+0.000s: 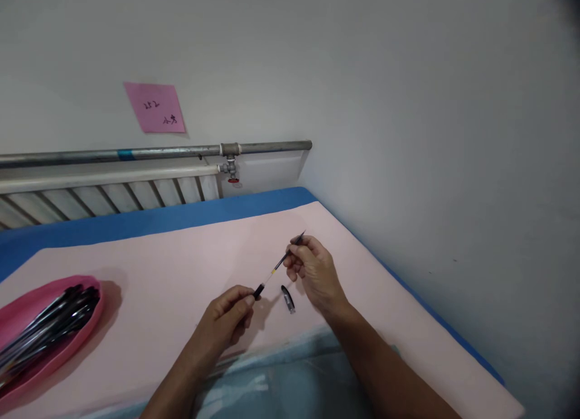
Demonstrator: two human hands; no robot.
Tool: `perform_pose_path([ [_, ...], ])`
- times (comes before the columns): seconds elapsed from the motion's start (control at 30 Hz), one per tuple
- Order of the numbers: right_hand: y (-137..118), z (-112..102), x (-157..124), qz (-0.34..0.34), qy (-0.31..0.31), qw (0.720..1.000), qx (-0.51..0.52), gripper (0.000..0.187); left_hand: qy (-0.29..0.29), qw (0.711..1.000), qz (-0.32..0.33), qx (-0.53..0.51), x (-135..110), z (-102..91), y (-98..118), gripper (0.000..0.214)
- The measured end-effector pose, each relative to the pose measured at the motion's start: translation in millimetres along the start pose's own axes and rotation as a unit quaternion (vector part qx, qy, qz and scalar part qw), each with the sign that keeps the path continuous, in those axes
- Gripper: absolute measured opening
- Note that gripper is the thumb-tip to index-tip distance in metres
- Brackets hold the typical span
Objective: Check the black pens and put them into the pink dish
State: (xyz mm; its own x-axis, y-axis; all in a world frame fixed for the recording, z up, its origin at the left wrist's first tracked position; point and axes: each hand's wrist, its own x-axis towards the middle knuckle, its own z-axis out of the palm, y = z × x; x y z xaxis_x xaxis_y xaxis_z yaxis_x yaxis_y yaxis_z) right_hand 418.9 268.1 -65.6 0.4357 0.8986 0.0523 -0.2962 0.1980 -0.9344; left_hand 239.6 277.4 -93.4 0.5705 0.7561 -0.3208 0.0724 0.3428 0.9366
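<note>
Above the pink table cover (172, 274), both hands hold parts of a taken-apart pen. My left hand (226, 319) is closed on the black pen barrel (258, 291), whose end sticks out past my fingers. My right hand (312, 271) pinches the thin refill (285, 259), which runs from the barrel's mouth up to a dark tip at the upper right. A black pen cap (288, 298) lies on the cover between my hands, touching neither.
A pink oval tray (27, 313) holding several black pens sits at the left edge. A blue mat (136, 222) shows under the pink cover. Behind are a radiator (104, 195), a metal pipe with a red valve (233, 179), and a pink note (156, 107) on the wall.
</note>
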Motion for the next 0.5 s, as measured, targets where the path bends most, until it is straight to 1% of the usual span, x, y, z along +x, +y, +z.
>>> perform_pose_path([
  [0.17,-2.3,-0.5,-0.8,-0.011,-0.014,1.000,-0.002,0.009,-0.003,1.000,-0.006,-0.018,1.4,-0.3,-0.6,0.027],
  [0.33,-3.9,-1.7,-2.0,-0.022,-0.038,0.999,-0.002,0.007,-0.019,0.997,0.000,-0.080,0.0,-2.8,-2.8,0.024],
  [0.5,0.5,-0.8,-1.6,0.025,-0.040,0.999,0.020,0.006,-0.042,0.994,0.020,-0.101,-2.9,-2.6,-0.7,0.023],
])
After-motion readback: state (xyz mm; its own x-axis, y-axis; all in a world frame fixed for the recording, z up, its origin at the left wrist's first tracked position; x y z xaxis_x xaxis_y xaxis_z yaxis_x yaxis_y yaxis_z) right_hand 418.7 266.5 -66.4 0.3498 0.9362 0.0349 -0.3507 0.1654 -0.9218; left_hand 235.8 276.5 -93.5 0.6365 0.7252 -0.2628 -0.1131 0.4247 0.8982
